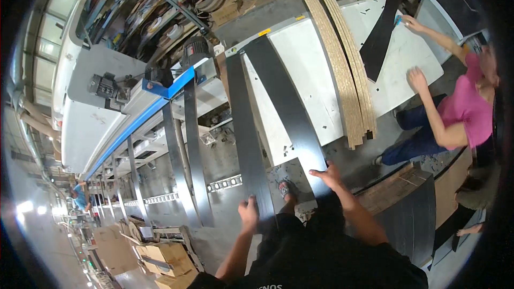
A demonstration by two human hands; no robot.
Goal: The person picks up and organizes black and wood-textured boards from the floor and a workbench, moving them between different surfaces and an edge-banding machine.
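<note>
Left hand (248, 212) grips near end of long dark panel (244, 128); panel stretches away from hand toward blue machine rail (140, 120). Right hand (327, 175) open, fingers spread flat on near end of second dark panel (286, 101), just beside first. Beyond right hand: chipboard strips (342, 64) on white table (300, 59); co-worker's hand (416, 79) rests there.
</note>
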